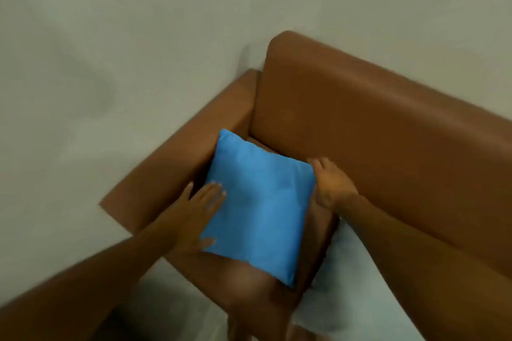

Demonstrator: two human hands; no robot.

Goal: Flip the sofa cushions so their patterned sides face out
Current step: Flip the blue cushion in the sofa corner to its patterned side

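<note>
A plain blue cushion (259, 206) lies tilted on the seat of a brown sofa (388, 124), close to the left armrest (177, 166). The side facing me shows no pattern. My left hand (198, 212) rests flat on the cushion's left edge, fingers spread and thumb under the lower corner. My right hand (331, 184) grips the cushion's right edge near the upper corner, fingers curled behind it. The cushion's underside is hidden.
The sofa stands in a corner of grey-green walls (124, 50). Its backrest runs up and to the right. A pale cloth or sheet (352, 285) covers the seat to the right of the cushion. The picture is blurred by motion.
</note>
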